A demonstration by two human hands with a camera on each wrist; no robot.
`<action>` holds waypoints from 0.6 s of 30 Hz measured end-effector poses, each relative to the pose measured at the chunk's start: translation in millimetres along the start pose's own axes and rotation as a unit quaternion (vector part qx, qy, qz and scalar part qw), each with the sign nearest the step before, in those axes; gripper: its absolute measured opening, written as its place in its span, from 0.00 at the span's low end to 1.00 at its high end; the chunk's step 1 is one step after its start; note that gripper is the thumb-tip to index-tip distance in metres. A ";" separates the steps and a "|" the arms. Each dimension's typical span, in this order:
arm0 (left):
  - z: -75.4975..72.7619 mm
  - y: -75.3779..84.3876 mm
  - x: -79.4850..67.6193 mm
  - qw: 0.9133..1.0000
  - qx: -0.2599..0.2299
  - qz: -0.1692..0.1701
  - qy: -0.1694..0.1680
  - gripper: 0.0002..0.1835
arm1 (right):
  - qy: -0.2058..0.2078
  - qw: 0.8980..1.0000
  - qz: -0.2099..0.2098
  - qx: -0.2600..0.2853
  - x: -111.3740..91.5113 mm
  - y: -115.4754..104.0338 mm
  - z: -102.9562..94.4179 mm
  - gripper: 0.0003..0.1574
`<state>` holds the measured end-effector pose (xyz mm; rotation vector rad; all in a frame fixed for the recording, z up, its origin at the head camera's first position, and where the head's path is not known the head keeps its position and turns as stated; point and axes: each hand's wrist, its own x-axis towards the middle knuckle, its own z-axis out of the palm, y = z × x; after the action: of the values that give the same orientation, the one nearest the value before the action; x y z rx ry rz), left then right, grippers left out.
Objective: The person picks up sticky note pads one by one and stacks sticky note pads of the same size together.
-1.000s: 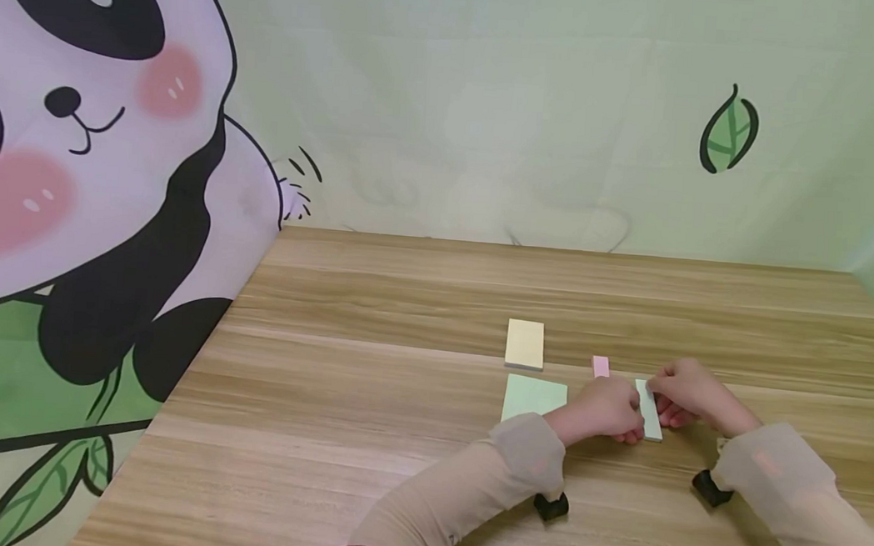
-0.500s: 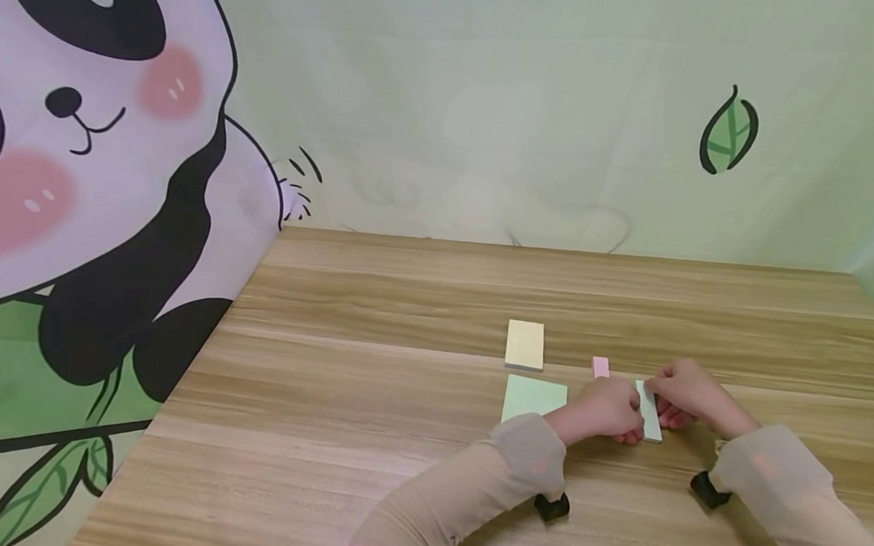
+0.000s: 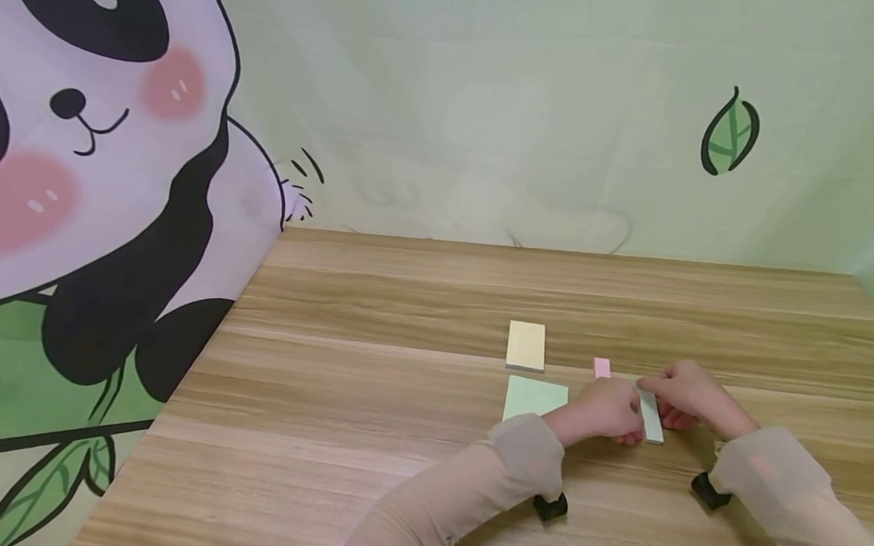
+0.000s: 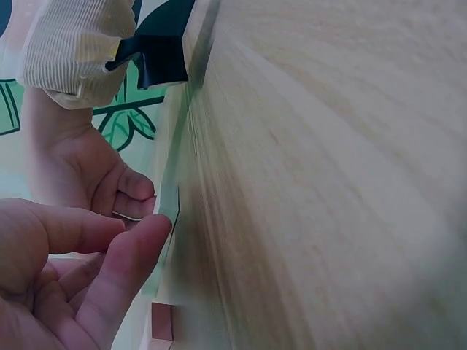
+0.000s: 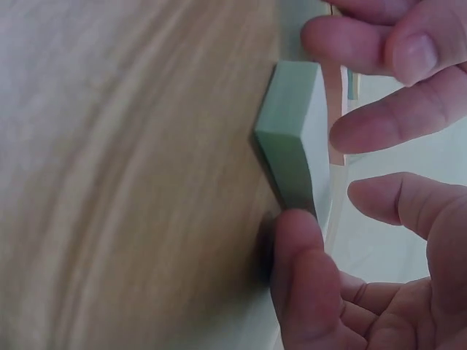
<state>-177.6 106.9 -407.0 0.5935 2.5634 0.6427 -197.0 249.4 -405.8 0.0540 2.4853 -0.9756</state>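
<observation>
A narrow pale green sticky note pad (image 3: 651, 418) lies on the wooden table between both hands. At its left side, my left hand (image 3: 607, 407) has curled fingers against the pad. My right hand (image 3: 692, 393) reaches in from the right, its index finger over the pad's far end. In the right wrist view, a right fingertip (image 5: 298, 237) presses the side of the green pad (image 5: 292, 102), and the thumb stands above it. The left wrist view shows a left fingertip (image 4: 157, 230) at the pad's edge. A pink sticky note pad (image 3: 601, 367) is partly hidden behind my left hand.
A yellow sticky note pad (image 3: 526, 345) lies further back to the left. Nearer, a square green pad (image 3: 536, 398) is partly covered by my left forearm. The wooden table (image 3: 363, 369) meets a wall cloth with a panda print (image 3: 116, 120).
My right fingers have shifted slightly left across the far end of the narrow green pad. My left hand stays in place beside it.
</observation>
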 end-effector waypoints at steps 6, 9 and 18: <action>-0.9 1.2 -5.4 0.996 0.082 0.025 -0.007 0.12 | 0.025 0.998 -0.008 -0.049 0.4 -2.0 1.7 0.24; -0.8 2.2 -9.8 0.995 0.097 0.036 -0.014 0.12 | 0.035 0.997 -0.008 -0.072 0.2 -4.1 2.9 0.25; -0.2 2.2 -21.7 0.987 0.137 0.072 -0.043 0.13 | 0.062 0.991 -0.025 -0.116 0.5 -8.6 6.4 0.23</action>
<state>-159.4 97.9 -399.2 0.8833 2.5623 0.3034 -196.5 238.8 -404.6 -0.0230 2.7102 -0.7168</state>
